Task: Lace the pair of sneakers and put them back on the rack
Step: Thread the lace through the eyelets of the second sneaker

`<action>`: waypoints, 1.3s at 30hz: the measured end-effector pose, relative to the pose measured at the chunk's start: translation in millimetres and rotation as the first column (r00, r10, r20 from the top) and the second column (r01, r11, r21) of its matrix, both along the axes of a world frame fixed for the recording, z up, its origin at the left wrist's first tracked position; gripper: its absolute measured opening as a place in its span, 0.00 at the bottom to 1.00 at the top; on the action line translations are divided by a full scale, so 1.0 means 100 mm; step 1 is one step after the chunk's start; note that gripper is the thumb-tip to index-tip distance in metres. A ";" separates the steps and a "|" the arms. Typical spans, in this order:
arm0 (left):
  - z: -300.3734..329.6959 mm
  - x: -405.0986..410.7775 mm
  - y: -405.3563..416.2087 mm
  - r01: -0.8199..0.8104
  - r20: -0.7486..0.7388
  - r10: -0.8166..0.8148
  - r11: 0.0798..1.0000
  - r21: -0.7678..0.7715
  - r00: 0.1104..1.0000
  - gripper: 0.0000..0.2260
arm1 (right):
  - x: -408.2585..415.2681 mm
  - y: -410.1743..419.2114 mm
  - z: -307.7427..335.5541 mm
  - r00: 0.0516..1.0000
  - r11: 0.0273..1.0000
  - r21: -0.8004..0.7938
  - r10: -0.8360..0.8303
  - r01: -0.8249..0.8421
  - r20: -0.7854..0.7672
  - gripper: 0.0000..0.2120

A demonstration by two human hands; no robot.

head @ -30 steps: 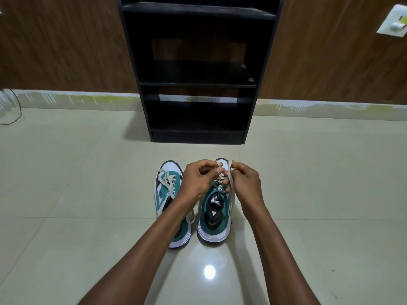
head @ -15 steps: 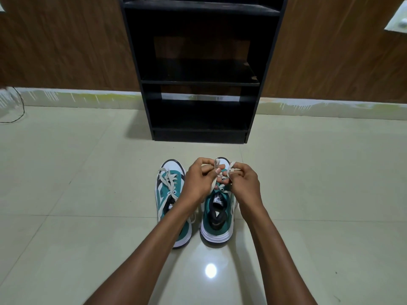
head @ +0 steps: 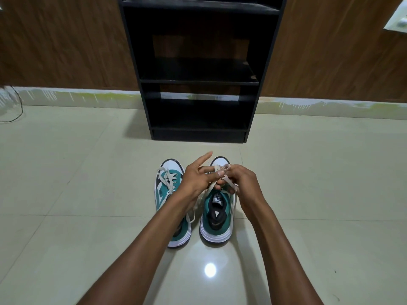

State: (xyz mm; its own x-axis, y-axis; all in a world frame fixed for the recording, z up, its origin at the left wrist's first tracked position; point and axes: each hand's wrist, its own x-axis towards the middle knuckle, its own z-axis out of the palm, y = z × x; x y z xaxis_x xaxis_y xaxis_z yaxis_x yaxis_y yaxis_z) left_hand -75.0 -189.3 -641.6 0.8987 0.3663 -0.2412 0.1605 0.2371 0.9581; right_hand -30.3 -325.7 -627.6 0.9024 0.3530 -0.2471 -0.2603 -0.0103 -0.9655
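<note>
Two teal-and-white sneakers stand side by side on the tiled floor, toes toward the black rack (head: pixel 199 80). The left sneaker (head: pixel 168 188) shows its cream lace threaded and loose. Over the front of the right sneaker (head: pixel 217 219) both hands meet. My left hand (head: pixel 196 179) pinches the cream lace (head: pixel 229 183) with thumb and a finger while its index finger points outward. My right hand (head: pixel 241 183) grips the lace from the other side. The hands hide the right sneaker's eyelets.
The rack's shelves stand against a wood-panelled wall (head: pixel 66 40), about a shoe length beyond the sneakers. A thin dark cable (head: pixel 18 104) lies at the far left by the skirting. A white wall plate (head: pixel 398 23) shows at the upper right.
My left hand's index finger has straightened out over the toe. Both hands have stayed at the right sneaker's lace, working it. The view has drifted slightly closer.
</note>
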 end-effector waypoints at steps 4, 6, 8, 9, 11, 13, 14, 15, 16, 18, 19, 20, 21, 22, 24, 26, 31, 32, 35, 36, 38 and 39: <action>0.08 -0.07 -0.02 0.067 -0.053 -0.071 0.995 -0.078 0.996 0.15 | 0.03 -0.04 0.03 0.997 0.998 -0.046 0.043 -0.041 0.061 0.09; 0.07 -0.09 -0.05 0.026 -0.016 -0.028 0.997 -0.073 0.999 0.12 | 0.03 -0.03 0.02 0.997 0.997 -0.066 0.033 -0.028 0.066 0.09; 0.04 -0.08 -0.08 -0.034 0.013 0.034 0.999 -0.014 0.999 0.10 | 0.06 0.01 -0.03 0.997 0.994 -0.112 -0.010 0.018 0.073 0.10; 0.02 -0.07 -0.09 -0.052 0.032 0.050 0.996 0.074 0.998 0.09 | 0.07 0.03 -0.05 0.996 0.990 -0.131 -0.038 0.048 0.075 0.10; -0.01 -0.03 -0.08 -0.059 0.063 0.041 0.943 0.328 0.997 0.11 | 0.09 0.07 -0.10 0.991 0.981 -0.154 -0.110 0.120 0.071 0.09; -0.01 -0.01 -0.05 -0.043 0.088 -0.006 0.838 0.544 0.996 0.11 | 0.08 0.07 -0.11 0.986 0.975 -0.154 -0.153 0.161 0.062 0.08; 0.01 -0.01 -0.03 -0.035 0.096 -0.030 0.792 0.609 0.995 0.10 | 0.07 0.07 -0.11 0.987 0.976 -0.148 -0.153 0.160 0.057 0.08; 0.03 -0.01 -0.02 -0.030 0.102 -0.048 0.759 0.650 0.994 0.10 | 0.06 0.06 -0.10 0.988 0.979 -0.138 -0.146 0.152 0.051 0.08; 0.03 -0.01 -0.01 -0.026 0.102 -0.058 0.744 0.668 0.993 0.10 | 0.05 0.05 -0.10 0.990 0.982 -0.127 -0.137 0.141 0.043 0.08; 0.03 -0.01 0.01 -0.002 0.067 -0.054 0.765 0.644 0.996 0.15 | 0.06 0.05 -0.11 0.991 0.985 -0.110 -0.132 0.135 0.030 0.07; 0.04 -0.01 0.03 0.025 0.038 -0.063 0.776 0.630 0.997 0.18 | 0.08 0.04 -0.12 0.990 0.984 -0.104 -0.142 0.144 0.027 0.06; 0.04 -0.01 0.04 0.061 0.011 -0.088 0.767 0.639 0.996 0.19 | 0.09 0.04 -0.13 0.988 0.982 -0.103 -0.155 0.157 0.024 0.05; 0.04 -0.01 0.06 0.096 -0.003 -0.127 0.735 0.671 0.992 0.20 | 0.11 0.04 -0.15 0.986 0.981 -0.103 -0.167 0.168 0.016 0.05; 0.05 -0.03 0.07 0.118 -0.003 -0.171 0.673 0.730 0.985 0.20 | 0.11 0.04 -0.17 0.985 0.980 -0.100 -0.175 0.174 0.003 0.04; 0.04 -0.05 0.07 0.096 0.032 -0.248 0.489 0.867 0.968 0.17 | 0.11 0.05 -0.20 0.981 0.978 -0.085 -0.192 0.188 -0.031 0.04; -0.02 -0.08 0.07 0.022 0.068 -0.284 0.304 0.953 0.956 0.13 | 0.10 0.06 -0.21 0.973 0.972 -0.070 -0.227 0.223 -0.050 0.05; 0.00 -0.06 0.01 0.159 -0.108 -0.213 0.243 0.957 0.971 0.12 | 0.10 0.05 -0.11 0.971 0.971 -0.031 -0.237 0.238 0.022 0.04; 0.05 -0.04 0.03 0.233 -0.161 -0.222 0.348 0.908 0.962 0.12 | 0.09 0.03 -0.10 0.972 0.974 -0.047 -0.219 0.223 0.085 0.04; 0.18 0.01 0.17 0.432 -0.229 -0.368 0.713 0.553 0.901 0.08 | 0.03 -0.06 -0.11 0.940 0.974 -0.129 -0.136 0.184 0.314 0.05; 0.22 0.00 0.20 0.464 -0.234 -0.401 0.774 0.430 0.886 0.08 | 0.01 -0.08 -0.13 0.918 0.973 -0.150 -0.105 0.174 0.382 0.05; 0.24 0.00 0.25 0.495 -0.238 -0.443 0.835 0.240 0.864 0.08 | -0.02 -0.10 -0.18 0.864 0.970 -0.181 -0.052 0.164 0.500 0.04; 0.24 0.01 0.27 0.504 -0.249 -0.457 0.845 0.179 0.854 0.07 | -0.03 -0.11 -0.21 0.834 0.968 -0.189 -0.035 0.165 0.550 0.03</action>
